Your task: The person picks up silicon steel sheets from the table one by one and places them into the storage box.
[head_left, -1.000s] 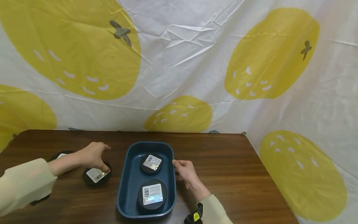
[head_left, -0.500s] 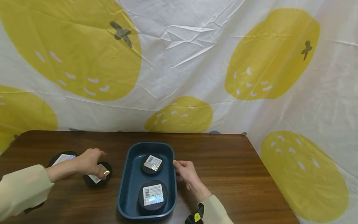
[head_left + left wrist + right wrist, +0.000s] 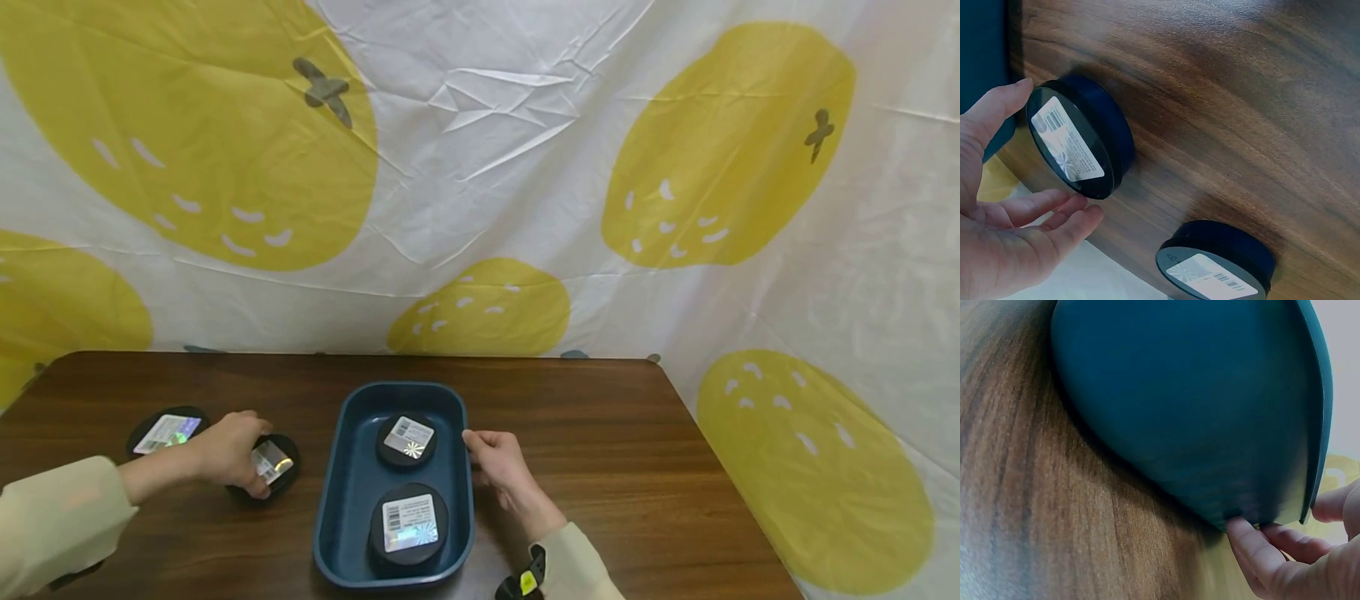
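My left hand (image 3: 227, 454) is around a round black container (image 3: 273, 461) with a white barcode label, left of the blue tray (image 3: 327, 487). In the left wrist view, the thumb is at one edge of this container (image 3: 1075, 140) and the loosely bent fingers (image 3: 1075, 228) are at the opposite edge; a firm grip does not show. With thumb and fingers, my right hand (image 3: 506, 471) pinches the tray's right rim; the right wrist view shows fingers (image 3: 1260, 550) against its outer wall (image 3: 1191, 406). Inside the tray lie a smaller black container (image 3: 390, 454) and a larger one (image 3: 382, 554).
Another labelled black container (image 3: 142, 432) lies farther left, behind the left forearm. All stand on a dark wooden table (image 3: 600, 467). A white cloth with yellow fruit prints (image 3: 491, 308) hangs behind the table's back edge.
My left hand has lowered and drawn slightly left and nearer, around the black container, uncovering more of the far-left one. The right hand and tray have stayed in place.
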